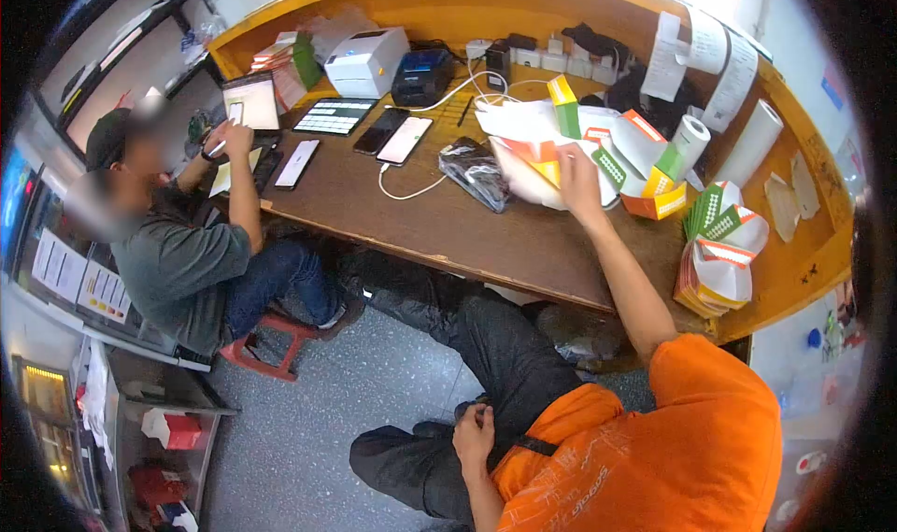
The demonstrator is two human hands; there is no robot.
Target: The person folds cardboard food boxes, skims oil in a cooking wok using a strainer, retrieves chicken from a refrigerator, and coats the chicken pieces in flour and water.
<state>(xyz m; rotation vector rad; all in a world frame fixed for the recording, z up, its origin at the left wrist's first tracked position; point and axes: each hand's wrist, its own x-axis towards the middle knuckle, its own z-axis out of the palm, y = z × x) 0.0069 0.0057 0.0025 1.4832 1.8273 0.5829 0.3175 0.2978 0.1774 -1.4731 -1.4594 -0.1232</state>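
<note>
My right hand (581,184) reaches over the desk, its fingers closed on the edge of a white and orange paper food box (525,170). Around it lie more printed food boxes, one yellow and orange (654,203) and one green and orange upright (563,104). A stack of folded boxes (715,275) stands at the desk's right end. Just left of my right hand is a clear plastic bag (474,172) with something dark inside. My left hand (474,434) rests at my lap with curled fingers; what they hold, if anything, is hidden.
A co-worker (187,242) sits at the left on a red stool (266,345), holding a pen. Phones (405,141), a tablet (334,116), a white printer (366,60) and a black printer (422,76) stand on the desk (374,216). A charging cable loops near the front edge.
</note>
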